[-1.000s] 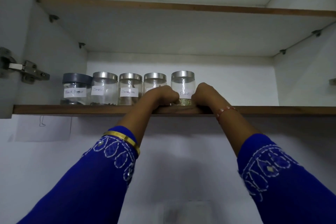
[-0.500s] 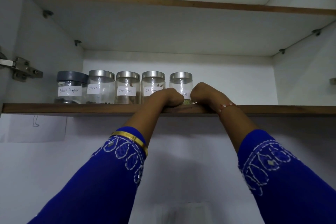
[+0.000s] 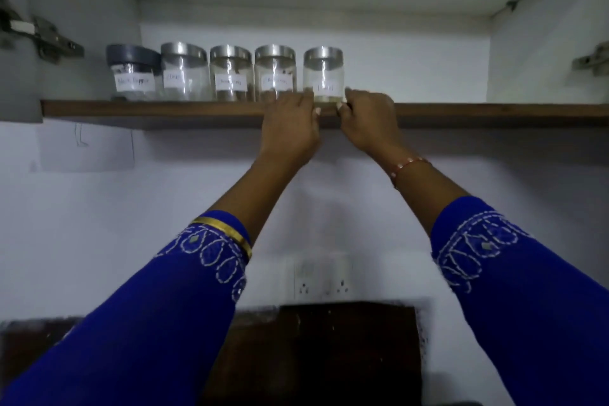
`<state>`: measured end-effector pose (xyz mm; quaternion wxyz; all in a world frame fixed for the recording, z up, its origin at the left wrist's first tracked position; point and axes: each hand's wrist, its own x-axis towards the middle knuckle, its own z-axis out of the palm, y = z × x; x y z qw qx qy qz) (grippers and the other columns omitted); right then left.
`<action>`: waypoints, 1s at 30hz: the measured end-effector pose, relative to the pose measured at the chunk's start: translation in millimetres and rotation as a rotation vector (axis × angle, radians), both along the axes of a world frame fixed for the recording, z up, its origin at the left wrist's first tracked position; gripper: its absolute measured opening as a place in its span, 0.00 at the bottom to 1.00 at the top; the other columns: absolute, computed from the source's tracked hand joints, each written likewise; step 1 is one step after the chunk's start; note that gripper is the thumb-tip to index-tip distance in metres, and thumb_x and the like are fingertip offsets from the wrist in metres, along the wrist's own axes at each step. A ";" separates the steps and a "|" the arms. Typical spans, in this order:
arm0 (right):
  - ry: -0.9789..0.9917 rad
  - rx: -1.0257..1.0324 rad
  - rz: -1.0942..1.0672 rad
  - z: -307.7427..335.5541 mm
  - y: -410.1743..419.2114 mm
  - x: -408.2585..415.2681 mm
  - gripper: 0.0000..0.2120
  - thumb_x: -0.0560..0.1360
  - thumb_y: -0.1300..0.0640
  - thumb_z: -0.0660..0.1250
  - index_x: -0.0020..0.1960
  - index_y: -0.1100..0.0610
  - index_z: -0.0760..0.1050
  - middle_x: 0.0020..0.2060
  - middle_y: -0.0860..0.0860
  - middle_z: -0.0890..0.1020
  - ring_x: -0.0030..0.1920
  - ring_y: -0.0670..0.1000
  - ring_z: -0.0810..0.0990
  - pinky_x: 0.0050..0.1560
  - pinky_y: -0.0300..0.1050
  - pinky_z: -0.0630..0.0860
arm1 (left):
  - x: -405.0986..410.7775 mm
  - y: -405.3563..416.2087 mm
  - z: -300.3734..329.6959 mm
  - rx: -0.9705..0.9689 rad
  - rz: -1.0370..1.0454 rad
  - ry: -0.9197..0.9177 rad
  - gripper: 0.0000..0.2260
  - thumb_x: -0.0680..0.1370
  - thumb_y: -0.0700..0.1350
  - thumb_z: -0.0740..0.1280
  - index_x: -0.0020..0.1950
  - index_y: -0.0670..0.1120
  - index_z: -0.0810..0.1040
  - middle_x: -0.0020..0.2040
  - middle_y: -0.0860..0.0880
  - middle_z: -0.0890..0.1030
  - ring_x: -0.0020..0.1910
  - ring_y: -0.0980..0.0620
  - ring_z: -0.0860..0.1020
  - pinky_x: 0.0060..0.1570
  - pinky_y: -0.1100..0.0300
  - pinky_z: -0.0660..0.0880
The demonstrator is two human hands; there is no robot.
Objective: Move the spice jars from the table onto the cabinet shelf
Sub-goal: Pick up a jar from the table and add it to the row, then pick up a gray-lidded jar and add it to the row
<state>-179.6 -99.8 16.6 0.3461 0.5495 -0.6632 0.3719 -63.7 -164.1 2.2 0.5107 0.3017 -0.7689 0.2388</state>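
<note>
Reaching up to the cabinet shelf point(image 3: 197, 108), both hands meet at the front edge, just below the fifth jar point(image 3: 324, 74) at the right end of the row. The left hand point(image 3: 291, 128) lies with fingers fairly straight, its tips at the lip of the shelf near the jar's left base; the right hand point(image 3: 369, 117) has its fingers bent toward the jar's lower right corner. Motion blur hides the fingertips, so whether the right hand pinches the jar or only touches it cannot be told — the left looks released.

Five spice jars stand upright on the shelf in a line, close together, labels facing out: a dark-lidded jar point(image 3: 133, 71) at the far left, then four with metal lids. Set near the front edge, they can be read and reached from below.

Both hands flanking the last jar suggests it is being squared with its neighbour point(image 3: 275, 72). A dark table point(image 3: 329, 349) shows below, with no jars visible on the part in view.
</note>
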 end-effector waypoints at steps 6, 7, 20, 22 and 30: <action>-0.177 0.054 0.265 -64.7 39.2 23.7 0.23 0.81 0.57 0.54 0.74 0.62 0.57 0.76 0.58 0.57 0.77 0.57 0.52 0.77 0.51 0.50 | 32.3 44.5 -80.6 0.315 -0.321 0.166 0.20 0.82 0.44 0.51 0.73 0.40 0.61 0.75 0.42 0.61 0.76 0.45 0.55 0.74 0.51 0.46; -0.163 0.078 0.264 -80.5 46.7 29.9 0.24 0.81 0.57 0.54 0.75 0.61 0.56 0.76 0.57 0.56 0.77 0.56 0.51 0.76 0.50 0.48 | 38.5 50.5 -97.4 0.367 -0.331 0.177 0.19 0.82 0.44 0.51 0.73 0.41 0.62 0.75 0.42 0.62 0.76 0.46 0.55 0.74 0.52 0.46; -0.519 0.520 0.332 -342.6 105.0 92.7 0.25 0.80 0.55 0.58 0.75 0.58 0.58 0.75 0.55 0.60 0.76 0.54 0.53 0.75 0.46 0.52 | 118.2 118.4 -324.9 0.978 -0.393 0.221 0.18 0.81 0.42 0.54 0.70 0.40 0.66 0.72 0.41 0.66 0.74 0.45 0.59 0.74 0.45 0.53; -0.567 0.662 0.322 -379.1 112.0 107.8 0.26 0.80 0.53 0.59 0.75 0.56 0.57 0.76 0.54 0.58 0.77 0.53 0.52 0.74 0.46 0.52 | 129.5 126.2 -353.2 1.095 -0.383 0.242 0.18 0.81 0.41 0.55 0.71 0.39 0.65 0.73 0.42 0.65 0.75 0.46 0.58 0.75 0.48 0.53; -0.647 1.022 0.359 -450.9 126.2 165.4 0.28 0.78 0.56 0.62 0.75 0.55 0.57 0.76 0.55 0.55 0.76 0.54 0.56 0.74 0.49 0.56 | 170.3 141.7 -450.2 1.481 -0.192 0.402 0.18 0.81 0.40 0.56 0.71 0.39 0.64 0.70 0.41 0.69 0.68 0.46 0.69 0.64 0.60 0.65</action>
